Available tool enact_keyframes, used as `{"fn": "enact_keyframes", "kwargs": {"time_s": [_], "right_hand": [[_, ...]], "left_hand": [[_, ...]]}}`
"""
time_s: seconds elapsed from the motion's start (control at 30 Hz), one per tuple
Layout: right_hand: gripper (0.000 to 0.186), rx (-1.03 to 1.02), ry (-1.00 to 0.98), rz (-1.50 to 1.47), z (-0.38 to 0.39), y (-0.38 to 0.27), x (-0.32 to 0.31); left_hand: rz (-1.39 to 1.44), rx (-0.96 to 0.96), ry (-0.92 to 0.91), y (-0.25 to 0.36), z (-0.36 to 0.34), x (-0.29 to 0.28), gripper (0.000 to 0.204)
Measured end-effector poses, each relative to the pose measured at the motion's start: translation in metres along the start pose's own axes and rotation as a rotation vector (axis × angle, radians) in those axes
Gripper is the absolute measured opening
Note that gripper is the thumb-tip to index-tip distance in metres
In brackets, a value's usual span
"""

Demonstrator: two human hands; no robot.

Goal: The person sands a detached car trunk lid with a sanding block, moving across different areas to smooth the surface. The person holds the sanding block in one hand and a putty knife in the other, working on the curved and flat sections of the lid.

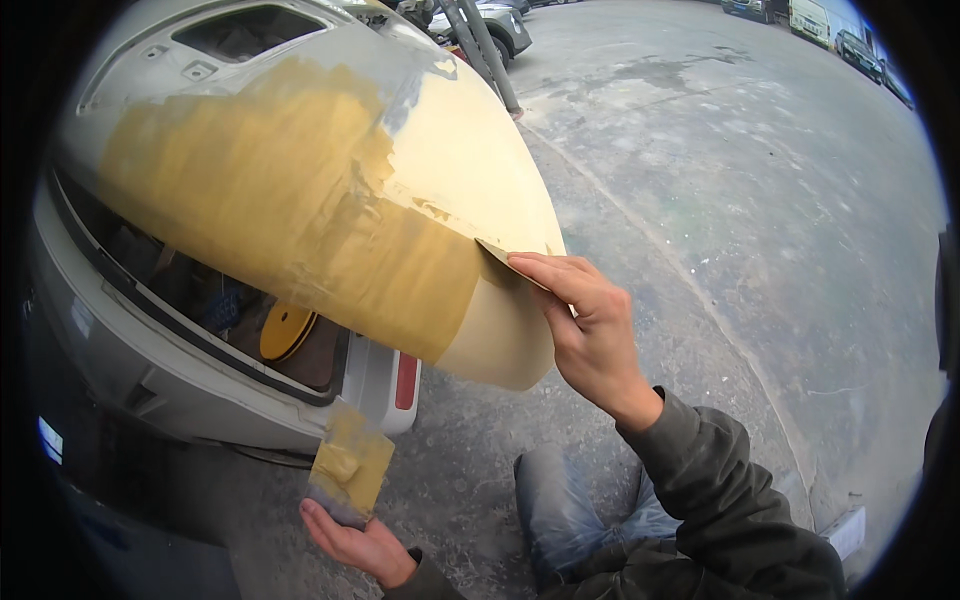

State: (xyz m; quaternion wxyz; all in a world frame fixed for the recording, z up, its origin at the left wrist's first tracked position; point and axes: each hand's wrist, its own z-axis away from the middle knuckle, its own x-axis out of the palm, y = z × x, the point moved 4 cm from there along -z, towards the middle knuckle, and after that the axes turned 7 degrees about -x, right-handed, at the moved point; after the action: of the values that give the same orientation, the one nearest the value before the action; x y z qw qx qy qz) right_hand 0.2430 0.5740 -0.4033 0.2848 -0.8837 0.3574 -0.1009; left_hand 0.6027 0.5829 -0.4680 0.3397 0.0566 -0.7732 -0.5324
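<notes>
A wide coat of mustard-yellow filler putty [250, 190] covers much of the raised car tailgate [470, 130], beside paler cream areas. My right hand [595, 320] pinches a thin flat spreader [500, 257]. Its edge rests against the panel where the yellow coat meets the cream part near the right corner. Lower down and to the left, my left hand [355, 545] grips the bottom of a small flat plate [352, 460]. A lump of the same yellow putty lies on that plate, which is held apart from the car.
Below the tailgate the trunk opening shows a round yellow disc [287, 332] and dark clutter. A red rear light [407, 381] sits on the car's corner. Grey posts [485, 55] stand behind, and parked vehicles [808, 20] line the far edge of the concrete floor [720, 200].
</notes>
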Motion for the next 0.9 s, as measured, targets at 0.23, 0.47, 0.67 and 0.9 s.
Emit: {"fn": "enact_keyframes", "kwargs": {"time_s": [0.23, 0.47, 0.67, 0.9], "right_hand": [[0.042, -0.016, -0.022, 0.063, 0.032, -0.027, 0.018], [0.047, -0.102, 0.087, 0.210, 0.062, -0.043, 0.042], [0.046, -0.125, 0.155, 0.298, 0.083, -0.052, 0.067], [0.047, -0.171, 0.221, 0.390, 0.097, -0.056, 0.090]], "left_hand": [[0.018, -0.018, 0.070, -0.003, -0.012, -0.011, 0.051], [0.010, -0.042, 0.160, -0.007, -0.017, -0.022, 0.057], [0.010, -0.050, 0.092, -0.016, -0.033, -0.042, 0.043], [0.037, -0.096, 0.015, -0.023, -0.046, -0.064, 0.054]]}}
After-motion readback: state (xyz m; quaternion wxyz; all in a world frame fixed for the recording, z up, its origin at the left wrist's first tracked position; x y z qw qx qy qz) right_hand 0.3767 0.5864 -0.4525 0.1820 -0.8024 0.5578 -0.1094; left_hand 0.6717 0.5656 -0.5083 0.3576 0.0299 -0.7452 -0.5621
